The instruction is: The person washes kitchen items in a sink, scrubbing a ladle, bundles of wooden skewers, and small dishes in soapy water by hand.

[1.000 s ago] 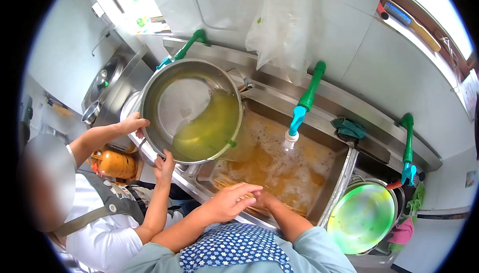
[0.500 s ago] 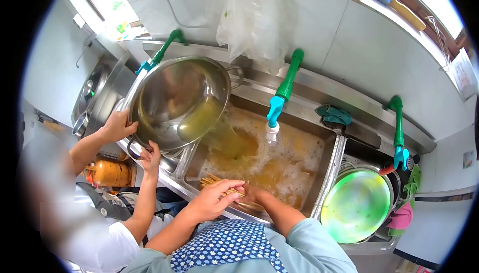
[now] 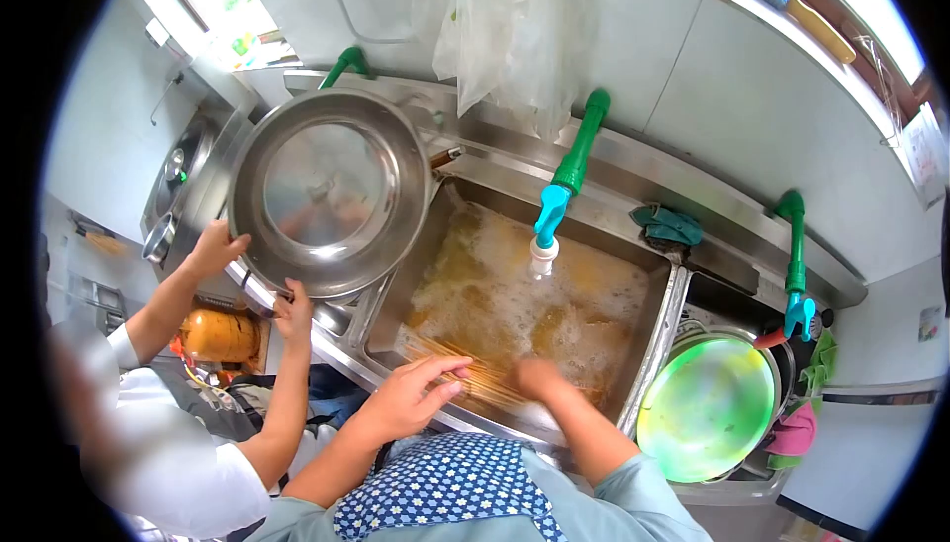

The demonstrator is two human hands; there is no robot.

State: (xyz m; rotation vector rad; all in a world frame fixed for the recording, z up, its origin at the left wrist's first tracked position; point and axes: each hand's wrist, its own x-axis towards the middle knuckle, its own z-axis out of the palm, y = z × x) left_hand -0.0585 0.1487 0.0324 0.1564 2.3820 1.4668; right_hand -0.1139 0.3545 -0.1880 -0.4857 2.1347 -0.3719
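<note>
A bundle of thin wooden chopsticks (image 3: pixel 487 380) lies slantwise at the near side of the metal sink (image 3: pixel 643 344), which holds cloudy, foamy yellowish water (image 3: pixel 495 290). My left hand (image 3: pixel 416 395) grips the bundle near its left part, thumb and fingers on either side. Close to the right part of the chopsticks, my right hand (image 3: pixel 539 382) is blurred by motion, its fingers hidden. Over the left side of the sink, a co-worker's two hands tilt a large metal basin (image 3: pixel 327 186).
A turquoise-handled tap (image 3: pixel 550 213) hangs over the sink. To the right stands a green plastic basin (image 3: pixel 705 408), with a pink cloth (image 3: pixel 794 433) beside it. A dark green cloth (image 3: pixel 667 227) lies on the back ledge. An orange gas cylinder (image 3: pixel 220 334) stands at left.
The co-worker's basin has tipped back toward level and its liquid no longer pours. My right hand has shifted slightly right, and more of the chopsticks shows between my hands.
</note>
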